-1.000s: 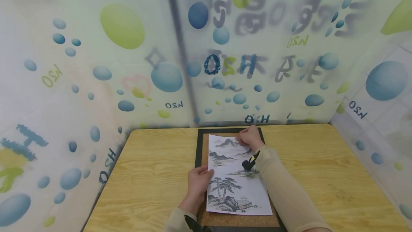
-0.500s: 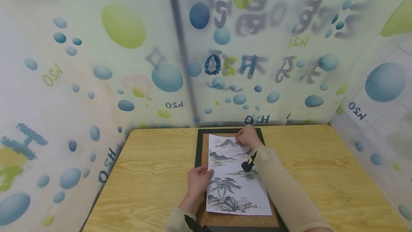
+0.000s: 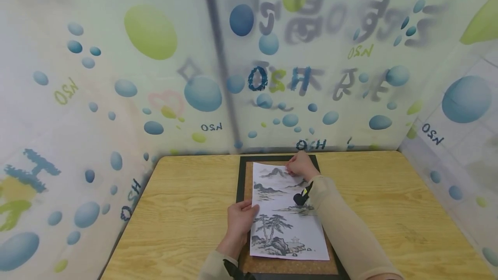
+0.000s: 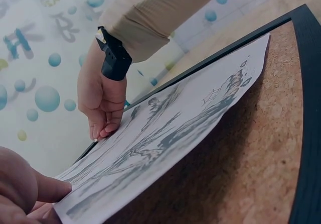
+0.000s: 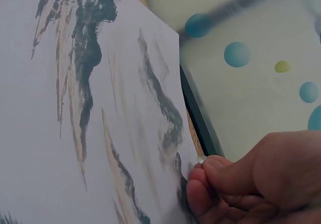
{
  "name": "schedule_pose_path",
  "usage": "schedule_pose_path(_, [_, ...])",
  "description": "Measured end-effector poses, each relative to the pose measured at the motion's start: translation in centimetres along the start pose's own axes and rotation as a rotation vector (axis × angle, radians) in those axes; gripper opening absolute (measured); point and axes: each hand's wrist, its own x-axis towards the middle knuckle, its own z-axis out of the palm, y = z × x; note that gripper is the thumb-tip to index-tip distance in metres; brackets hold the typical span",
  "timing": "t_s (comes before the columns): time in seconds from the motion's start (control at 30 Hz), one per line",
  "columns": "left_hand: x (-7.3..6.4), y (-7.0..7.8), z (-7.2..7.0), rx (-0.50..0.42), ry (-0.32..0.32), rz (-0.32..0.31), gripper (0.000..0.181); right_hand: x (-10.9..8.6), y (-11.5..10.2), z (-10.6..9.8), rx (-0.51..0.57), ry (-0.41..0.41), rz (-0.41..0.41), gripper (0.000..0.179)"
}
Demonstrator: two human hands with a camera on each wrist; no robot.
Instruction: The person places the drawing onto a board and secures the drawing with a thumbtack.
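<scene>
A white sheet with an ink landscape print (image 3: 288, 228) lies over a black-framed cork board (image 3: 292, 267). My left hand (image 3: 240, 223) pinches the sheet's left edge, thumb on top and fingers beneath. In the left wrist view, the print (image 4: 165, 133) bows up from the cork (image 4: 266, 133) along its near side. At the far end, my right hand (image 3: 302, 165) is at the sheet's top edge with its fingers curled. Between its thumb and fingertip shows a small pale pin (image 5: 201, 159), like a pushpin, mostly hidden by the fingers.
The board lies on a light wooden table (image 3: 186, 202), its far end near a wall panel (image 3: 330, 98) with blue and green spots. More panels stand left and right. A black wrist camera (image 3: 301, 198) on the right wrist hangs over the print.
</scene>
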Motion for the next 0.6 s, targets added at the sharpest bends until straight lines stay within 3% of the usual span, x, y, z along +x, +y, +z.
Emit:
schedule_pose_path(0.17, [0.01,-0.06,0.02,0.005,-0.001,-0.004,0.035,0.06,0.20,-0.15,0.047,0.010,0.035,0.011])
schedule_pose_path(0.43, [0.01,-0.10,0.05,0.011,0.002,0.001,0.034,0.34,-0.02,0.08,-0.077,0.021,-0.003,0.044])
schedule_pose_path(0.6, [0.02,-0.10,0.06,0.014,0.004,0.005,0.035,0.77,0.09,0.33,-0.112,0.023,0.003,0.049])
